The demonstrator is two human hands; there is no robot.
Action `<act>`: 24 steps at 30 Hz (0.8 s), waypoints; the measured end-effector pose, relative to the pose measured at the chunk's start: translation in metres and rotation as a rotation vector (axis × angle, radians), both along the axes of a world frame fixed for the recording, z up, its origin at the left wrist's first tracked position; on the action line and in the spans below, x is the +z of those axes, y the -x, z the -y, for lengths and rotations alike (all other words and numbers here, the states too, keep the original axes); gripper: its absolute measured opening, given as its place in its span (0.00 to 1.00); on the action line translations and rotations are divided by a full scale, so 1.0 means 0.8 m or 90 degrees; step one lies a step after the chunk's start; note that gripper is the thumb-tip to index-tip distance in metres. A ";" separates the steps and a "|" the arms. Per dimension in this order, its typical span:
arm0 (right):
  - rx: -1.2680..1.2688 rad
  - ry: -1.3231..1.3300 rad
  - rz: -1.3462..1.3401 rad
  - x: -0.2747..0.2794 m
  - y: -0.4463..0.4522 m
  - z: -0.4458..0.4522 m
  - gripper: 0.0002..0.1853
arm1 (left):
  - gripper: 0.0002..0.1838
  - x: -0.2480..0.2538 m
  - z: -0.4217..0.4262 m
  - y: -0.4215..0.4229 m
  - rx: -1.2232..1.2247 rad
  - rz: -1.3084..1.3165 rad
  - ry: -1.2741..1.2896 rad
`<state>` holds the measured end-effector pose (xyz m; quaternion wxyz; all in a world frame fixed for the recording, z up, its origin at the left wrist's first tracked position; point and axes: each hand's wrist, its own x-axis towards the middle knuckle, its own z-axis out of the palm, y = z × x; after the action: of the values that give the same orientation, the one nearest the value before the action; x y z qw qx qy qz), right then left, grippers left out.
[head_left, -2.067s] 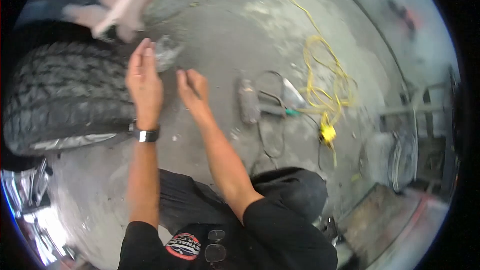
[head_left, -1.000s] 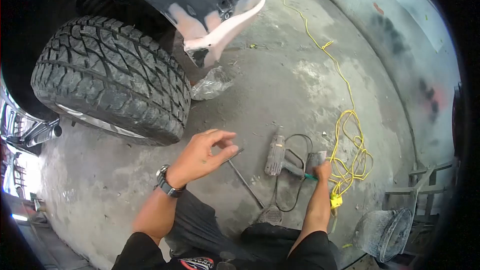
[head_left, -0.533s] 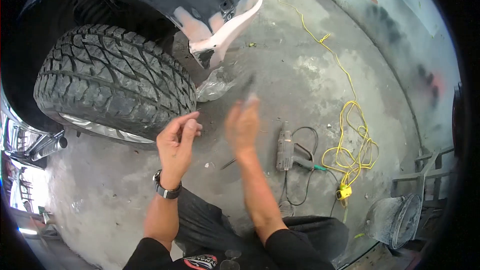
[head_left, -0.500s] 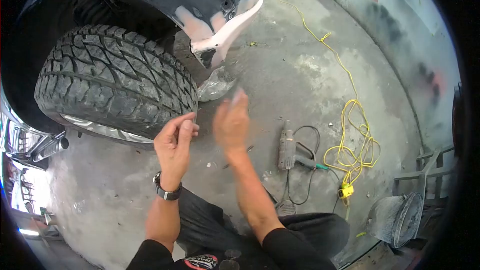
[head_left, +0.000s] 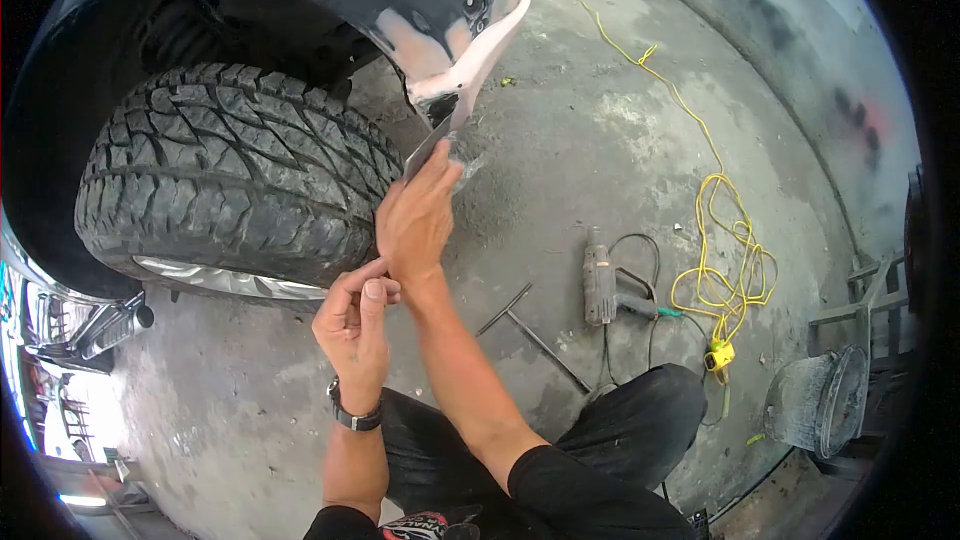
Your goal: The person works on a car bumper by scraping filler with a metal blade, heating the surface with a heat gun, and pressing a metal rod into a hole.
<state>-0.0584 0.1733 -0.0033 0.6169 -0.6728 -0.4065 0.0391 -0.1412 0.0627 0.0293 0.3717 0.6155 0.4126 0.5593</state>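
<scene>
My right hand (head_left: 415,220) grips a thin, flat grey scraper (head_left: 428,148), its upper end at the lower tip of the bumper corner (head_left: 462,75). That corner is dark grey with pale pinkish filler patches, and a dark spot shows near its tip. My left hand (head_left: 355,320) is closed, thumb against curled fingers, with its index fingertip by my right wrist; whether anything small is pinched there is hidden. To the left of both hands stands the tire (head_left: 230,170), with chunky black tread. A crumpled clear plastic bag (head_left: 468,168) lies behind my right hand.
On the floor are a heat gun-like power tool (head_left: 600,280), a T-shaped metal wrench (head_left: 540,342) and a coiled yellow cord (head_left: 725,270). A dusty bucket (head_left: 805,400) stands at right beside a metal stand (head_left: 868,315). A paint-marked wall (head_left: 780,60) runs along the right.
My right hand has moved left and up, bringing the scraper to the bumper tip. My left hand has shifted slightly down and right. The T-shaped wrench has come into view from behind my right arm.
</scene>
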 end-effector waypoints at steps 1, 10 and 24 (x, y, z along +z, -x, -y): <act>0.007 0.015 -0.009 0.004 -0.006 -0.001 0.39 | 0.15 0.002 0.001 0.001 -0.003 0.001 -0.004; -0.014 -0.019 -0.035 0.003 -0.009 -0.003 0.34 | 0.14 -0.001 -0.002 0.001 -0.008 -0.003 -0.005; 0.066 -0.178 -0.052 -0.036 -0.084 0.029 0.21 | 0.14 -0.008 -0.006 -0.009 -0.021 -0.038 -0.005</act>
<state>0.0084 0.1501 -0.0319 0.7178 -0.5566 -0.4164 0.0414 -0.1340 0.0671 0.0225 0.3661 0.6402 0.4109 0.5360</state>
